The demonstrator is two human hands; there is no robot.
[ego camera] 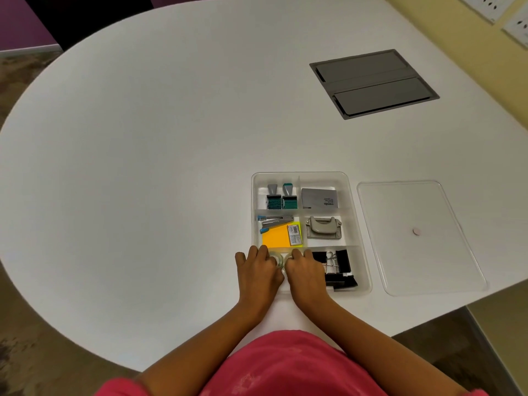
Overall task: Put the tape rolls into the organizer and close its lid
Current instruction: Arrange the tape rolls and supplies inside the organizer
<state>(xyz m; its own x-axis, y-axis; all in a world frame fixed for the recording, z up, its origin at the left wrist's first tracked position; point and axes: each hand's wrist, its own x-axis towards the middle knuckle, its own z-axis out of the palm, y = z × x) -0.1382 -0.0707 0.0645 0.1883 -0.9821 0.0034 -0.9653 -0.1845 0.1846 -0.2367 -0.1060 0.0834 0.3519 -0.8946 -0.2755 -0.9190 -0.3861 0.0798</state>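
A clear plastic organizer (353,204) with several compartments sits on the white table near its front edge. Both hands rest over its near-left compartment. My left hand (258,268) is closed around a clear tape roll (276,260). My right hand (304,270) grips a second clear tape roll (285,265) right beside the first. Both rolls are mostly hidden under my fingers and sit low in that compartment. The flat transparent lid (420,238) lies on the table just right of the organizer, apart from it.
Other compartments hold two stamps (281,197), a grey box (320,198), a stapler (275,221), orange sticky notes (278,238), a hole punch (323,227) and black binder clips (338,267). A grey cable hatch (374,82) is set into the table's far right.
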